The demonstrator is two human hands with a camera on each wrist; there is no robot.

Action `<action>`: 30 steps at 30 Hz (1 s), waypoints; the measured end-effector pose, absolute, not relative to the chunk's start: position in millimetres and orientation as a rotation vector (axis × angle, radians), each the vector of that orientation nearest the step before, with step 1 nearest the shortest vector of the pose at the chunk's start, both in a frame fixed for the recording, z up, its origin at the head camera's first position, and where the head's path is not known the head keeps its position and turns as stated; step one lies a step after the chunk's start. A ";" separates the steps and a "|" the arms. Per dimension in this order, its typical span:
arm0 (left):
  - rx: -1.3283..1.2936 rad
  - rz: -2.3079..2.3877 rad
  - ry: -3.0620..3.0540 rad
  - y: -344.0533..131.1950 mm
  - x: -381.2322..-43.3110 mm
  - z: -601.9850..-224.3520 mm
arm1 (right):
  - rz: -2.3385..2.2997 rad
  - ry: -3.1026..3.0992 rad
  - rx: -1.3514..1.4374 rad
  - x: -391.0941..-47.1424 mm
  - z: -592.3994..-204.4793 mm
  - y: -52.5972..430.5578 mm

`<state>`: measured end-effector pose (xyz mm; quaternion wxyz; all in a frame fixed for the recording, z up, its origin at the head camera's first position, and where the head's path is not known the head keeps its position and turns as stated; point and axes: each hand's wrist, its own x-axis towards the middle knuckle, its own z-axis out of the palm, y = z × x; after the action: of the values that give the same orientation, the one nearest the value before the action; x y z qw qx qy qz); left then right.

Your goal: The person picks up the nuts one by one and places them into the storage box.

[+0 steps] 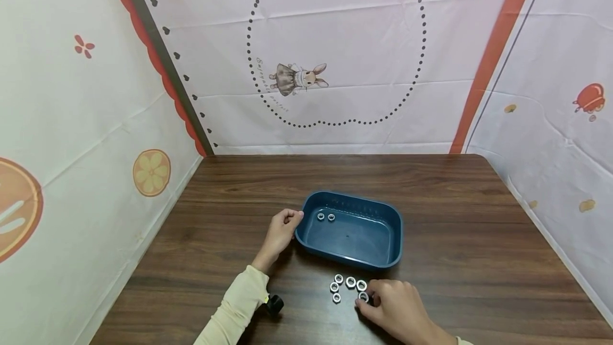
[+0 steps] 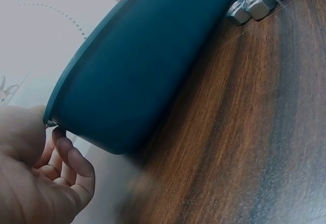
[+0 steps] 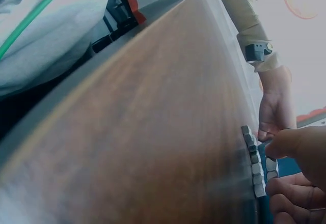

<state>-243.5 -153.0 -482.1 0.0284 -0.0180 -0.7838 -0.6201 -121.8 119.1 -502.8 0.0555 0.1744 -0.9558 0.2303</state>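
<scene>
My left hand (image 1: 280, 232) pinches the left rim of a blue plastic tray (image 1: 349, 264), thumb on top and fingers beneath, as the left wrist view shows. Two steel hex nuts (image 1: 326, 217) lie inside the tray, toward its far left corner. On the table in front of the tray are several more loose hex nuts (image 1: 337, 298). At the right of this group, my right hand (image 1: 399, 307) pinches one hex nut (image 3: 272, 167) between thumb and fingers. The held nut (image 1: 363, 297) is partly covered by the fingertips.
The brown wood-grain table (image 1: 479, 238) reaches back to a printed cloth wall (image 1: 335, 31), with more cloth on both sides. A small black camera (image 1: 274, 305) sits on the left wrist. The table's front edge (image 3: 102, 76) shows in the right wrist view.
</scene>
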 end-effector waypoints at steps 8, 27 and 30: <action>-0.077 -1.945 -2.436 -155.6 -242.8 -478.7 | 0.712 -2.805 0.560 -121.9 -494.5 125.4; -0.078 -1.944 -2.475 -161.2 -257.3 -494.8 | 0.652 -2.578 0.659 -140.2 -459.9 134.1; -0.059 -1.934 -2.470 -163.7 -263.6 -508.5 | 0.610 -2.543 0.679 -150.2 -449.4 135.1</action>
<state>-263.6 -163.7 -508.5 0.0021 -0.0188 -0.7872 -0.6165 -150.2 135.1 -449.4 0.2181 0.2453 -0.9186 0.2202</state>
